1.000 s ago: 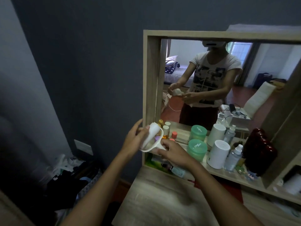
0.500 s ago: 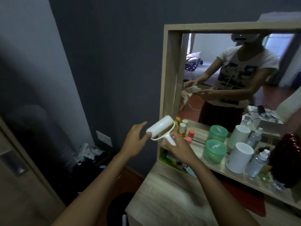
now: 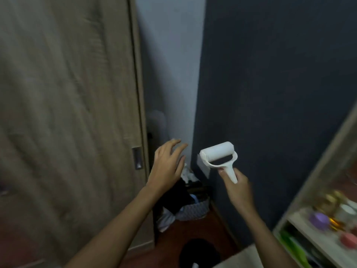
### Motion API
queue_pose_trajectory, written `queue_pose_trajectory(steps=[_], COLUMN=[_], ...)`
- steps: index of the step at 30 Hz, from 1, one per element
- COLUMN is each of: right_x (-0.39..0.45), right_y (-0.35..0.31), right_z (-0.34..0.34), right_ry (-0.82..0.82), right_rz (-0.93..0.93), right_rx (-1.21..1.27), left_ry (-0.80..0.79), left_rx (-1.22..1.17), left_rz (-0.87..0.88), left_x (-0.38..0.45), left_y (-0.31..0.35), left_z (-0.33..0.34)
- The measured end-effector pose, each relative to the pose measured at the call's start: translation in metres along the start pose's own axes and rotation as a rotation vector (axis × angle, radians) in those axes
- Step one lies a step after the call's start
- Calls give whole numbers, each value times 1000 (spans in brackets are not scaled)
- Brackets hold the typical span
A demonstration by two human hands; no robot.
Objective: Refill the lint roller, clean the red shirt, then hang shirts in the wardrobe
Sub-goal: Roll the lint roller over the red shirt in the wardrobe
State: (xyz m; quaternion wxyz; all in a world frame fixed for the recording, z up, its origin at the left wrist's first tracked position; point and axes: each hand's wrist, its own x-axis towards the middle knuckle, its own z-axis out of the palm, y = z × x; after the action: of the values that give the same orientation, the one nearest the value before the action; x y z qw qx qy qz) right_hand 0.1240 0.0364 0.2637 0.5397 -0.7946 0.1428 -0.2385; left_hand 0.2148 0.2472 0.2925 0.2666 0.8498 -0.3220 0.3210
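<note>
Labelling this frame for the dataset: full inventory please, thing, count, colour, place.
lint roller: 1, white, centre, held by its handle
wardrobe door: 1, brown wood grain, left, recessed handle at its right edge
wall: 1, dark blue, right of centre
wall plate: 1, pale, on the wall behind the roller
basket: 1, grey patterned, floor corner, dark and pale clothes inside
shelf unit: 1, light wood, right edge; contents blurred
left hand: 1, open, empty, left of the roller
right hand: 1, closed on the roller handle
</note>
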Motion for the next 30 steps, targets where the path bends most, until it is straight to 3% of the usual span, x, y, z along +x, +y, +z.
queue_pose_trajectory(steps=[7, 18, 24, 30], right_x=[29, 77, 99, 116], right_y=[-34, -38, -14, 4], right_z=[119, 214, 256, 285], right_ry=[-85, -109, 11, 109], right_rz=[-72, -95, -51, -163], right_rx=[88, 146, 55, -43], left_ry=[54, 79, -122, -254], left_rx=[84, 184, 403, 615], left_rz=[-153, -154, -99, -84], left_x=[-5, 11, 16, 19], left_y=[-99, -205, -246, -285], left_z=[-43, -34, -3, 49])
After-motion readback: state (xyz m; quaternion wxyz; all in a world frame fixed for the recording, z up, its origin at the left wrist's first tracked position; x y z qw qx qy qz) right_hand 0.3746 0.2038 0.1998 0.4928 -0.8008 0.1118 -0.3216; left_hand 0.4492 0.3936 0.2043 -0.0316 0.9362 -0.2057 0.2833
